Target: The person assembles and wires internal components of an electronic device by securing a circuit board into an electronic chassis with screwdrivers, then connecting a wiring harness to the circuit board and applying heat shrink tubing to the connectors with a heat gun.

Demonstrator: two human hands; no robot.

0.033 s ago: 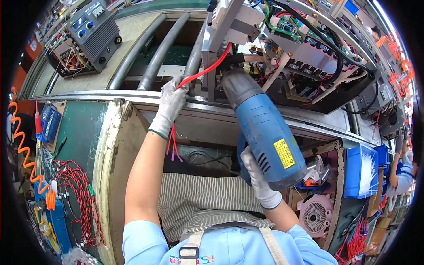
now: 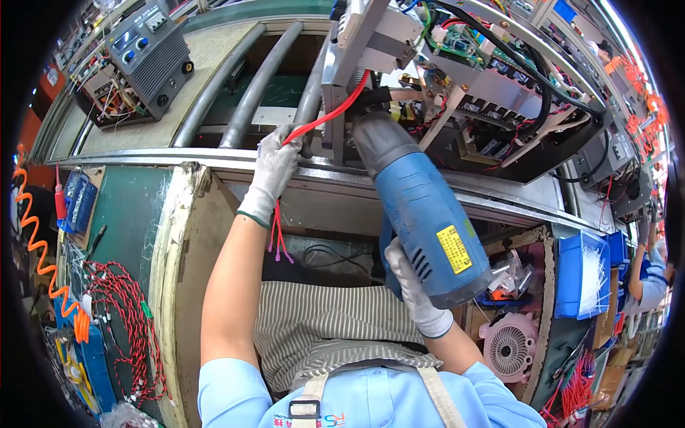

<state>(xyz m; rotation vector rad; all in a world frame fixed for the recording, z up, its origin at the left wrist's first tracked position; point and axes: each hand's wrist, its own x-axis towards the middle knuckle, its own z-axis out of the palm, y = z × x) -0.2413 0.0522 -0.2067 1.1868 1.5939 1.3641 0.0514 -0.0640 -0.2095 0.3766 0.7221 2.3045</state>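
Observation:
My gloved left hand [image 2: 277,167] is closed around a bundle of red wires [image 2: 330,115]. The bundle runs up to the metal frame of an open machine [image 2: 492,107], and its loose ends hang below my fist. In my gloved right hand [image 2: 414,285] is a large blue heat gun [image 2: 421,207], gripped by its handle, which the body partly hides. Its dark nozzle tilts up and left into the machine's near corner, beside the frame post and close to a black sleeve [image 2: 372,97]. What lies right at the nozzle tip is hidden.
The machine sits on a roller conveyor [image 2: 260,89]. A grey power unit with exposed wiring [image 2: 146,64] stands far left. Twisted red-black wires [image 2: 128,321] lie on the left bench. At right are a pink fan [image 2: 510,347], a blue bin of white ties [image 2: 584,274] and another person's arm [image 2: 638,267].
The heat gun and my right hand have shifted slightly left. My left hand still holds the red wires, barely moved.

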